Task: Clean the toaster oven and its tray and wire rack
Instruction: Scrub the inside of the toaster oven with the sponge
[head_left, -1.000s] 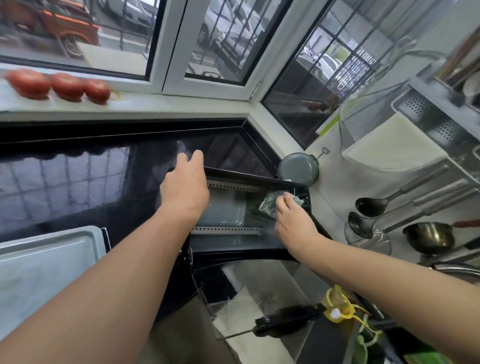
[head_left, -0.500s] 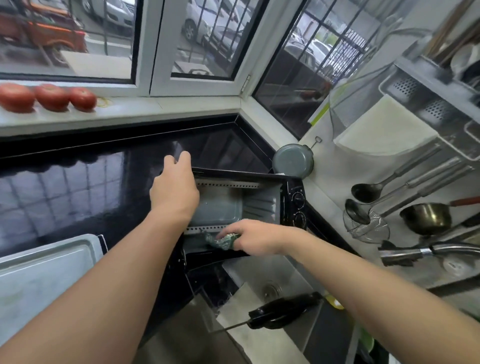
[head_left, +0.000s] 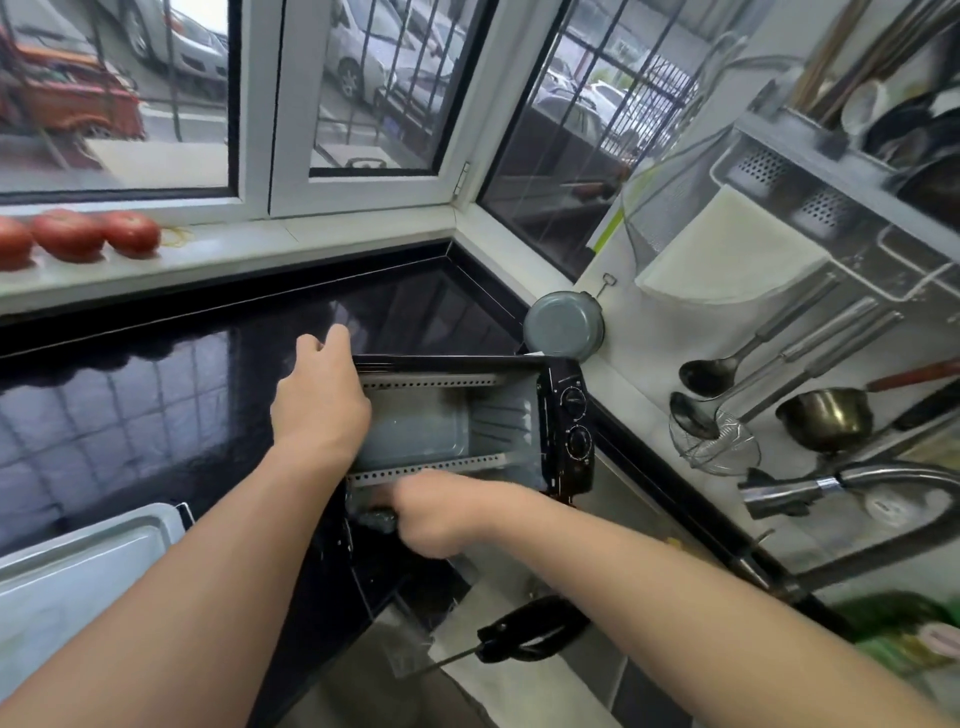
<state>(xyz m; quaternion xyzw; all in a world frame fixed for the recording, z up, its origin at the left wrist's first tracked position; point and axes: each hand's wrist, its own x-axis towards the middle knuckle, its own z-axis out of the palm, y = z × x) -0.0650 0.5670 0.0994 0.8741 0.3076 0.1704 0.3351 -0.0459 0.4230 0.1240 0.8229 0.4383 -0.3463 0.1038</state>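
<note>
- The toaster oven (head_left: 467, 421) lies tipped on its back in the middle of the frame, with its open cavity facing up and its door (head_left: 374, 561) hanging down toward the lower centre.
- The left hand (head_left: 319, 402) rests on the oven's upper left corner, fingers curled over the edge and gripping it.
- The right hand (head_left: 441, 512) is at the lower rim of the cavity, just below the perforated metal strip; its fingers are closed around a dark cloth (head_left: 376, 519) pressed against that rim. The hand is blurred, so the exact finger hold cannot be told.
- The two hands are near each other, left above and right below, with the open cavity between them.
- The tray (head_left: 78, 582), pale and shallow, sits on the dark tabletop (head_left: 130, 410) at the lower left of the frame, well apart from both hands.
- Two round knobs (head_left: 576, 421) sit on the oven's black control panel at its right side; the printing around them is too small to read.
- No brand or label can be read anywhere.
- Three red tomatoes (head_left: 72, 234) lie in a row on the windowsill at the upper left.
- A small grey pan (head_left: 563, 325) leans at the corner just above the oven.
- Ladles and one wire skimmer hang on the wall at the right; their overlap makes the ladle count uncertain.
- A tap (head_left: 810, 491) juts in from the right edge.
</note>
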